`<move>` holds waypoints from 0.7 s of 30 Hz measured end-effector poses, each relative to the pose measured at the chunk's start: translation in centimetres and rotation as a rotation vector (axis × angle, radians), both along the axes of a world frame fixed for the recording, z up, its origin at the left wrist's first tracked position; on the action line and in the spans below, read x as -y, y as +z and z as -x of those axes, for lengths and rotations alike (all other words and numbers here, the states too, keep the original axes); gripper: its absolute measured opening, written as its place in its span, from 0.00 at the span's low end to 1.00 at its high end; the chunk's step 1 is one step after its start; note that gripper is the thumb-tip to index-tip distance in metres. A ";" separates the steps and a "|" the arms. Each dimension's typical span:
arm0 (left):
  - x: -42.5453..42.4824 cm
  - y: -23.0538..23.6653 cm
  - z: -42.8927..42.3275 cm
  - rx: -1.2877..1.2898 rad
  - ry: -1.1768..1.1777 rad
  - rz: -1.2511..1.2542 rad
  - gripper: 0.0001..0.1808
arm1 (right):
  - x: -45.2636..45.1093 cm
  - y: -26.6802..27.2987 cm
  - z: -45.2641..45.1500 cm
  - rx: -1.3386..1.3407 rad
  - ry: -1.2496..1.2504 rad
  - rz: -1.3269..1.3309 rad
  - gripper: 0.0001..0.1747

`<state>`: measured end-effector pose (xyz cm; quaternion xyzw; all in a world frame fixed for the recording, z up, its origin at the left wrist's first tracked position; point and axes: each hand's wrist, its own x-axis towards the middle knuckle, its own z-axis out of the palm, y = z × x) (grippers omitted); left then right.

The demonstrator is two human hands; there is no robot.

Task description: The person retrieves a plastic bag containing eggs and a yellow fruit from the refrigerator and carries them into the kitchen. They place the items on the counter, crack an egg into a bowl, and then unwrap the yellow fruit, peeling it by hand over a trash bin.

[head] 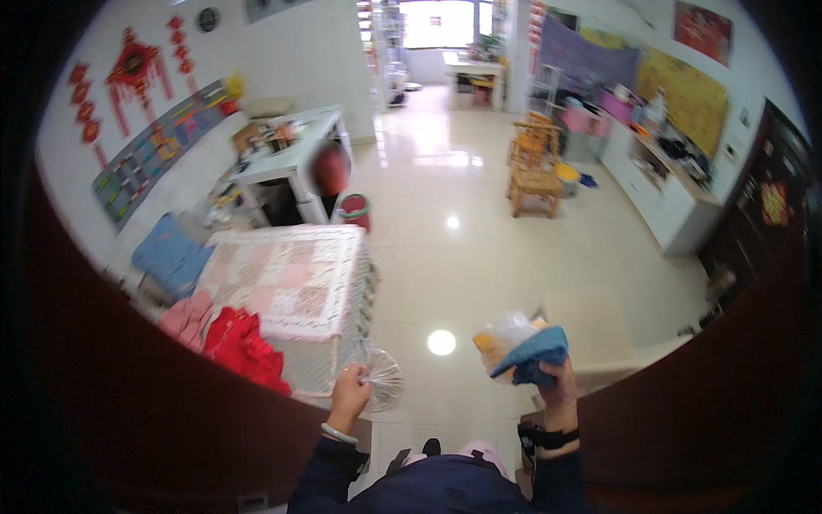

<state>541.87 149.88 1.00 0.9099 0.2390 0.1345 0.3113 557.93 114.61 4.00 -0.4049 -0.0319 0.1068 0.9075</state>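
Note:
My left hand (351,393) grips the gathered top of a clear plastic bag; a round, pale, ribbed bundle (385,380) hangs from it, its contents too blurred to name. In my right hand (560,385) is a folded blue cloth (536,352), held against a crumpled translucent plastic bag (512,326) with a yellow-orange packet showing at its side. Both hands are in front of my body, apart from each other, above the tiled floor. Motion blur hides the finer detail of what I carry.
To the left stands a couch or bed with a patchwork quilt (298,273), red clothing (243,347) and a blue cushion (170,254). Beyond are a person by a white table (270,160), a red bin (355,212), a bamboo chair (534,183) and a white cabinet (674,215). Dark door frames flank me.

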 end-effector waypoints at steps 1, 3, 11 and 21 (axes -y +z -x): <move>-0.2 -0.2 -1.6 0.003 -0.005 0.038 0.10 | 1.2 -1.3 -2.1 0.010 0.138 0.016 0.26; -0.5 -0.1 -4.8 0.008 -0.029 0.100 0.10 | 1.4 -0.1 -4.7 -0.018 0.069 0.009 0.25; 2.3 -1.3 -20.5 0.065 -0.199 0.061 0.10 | 8.5 6.6 -15.0 0.165 -0.327 -0.028 0.24; 8.1 -3.7 -40.5 0.109 -0.551 0.159 0.11 | 19.6 12.1 -21.5 0.254 -0.949 -0.065 0.25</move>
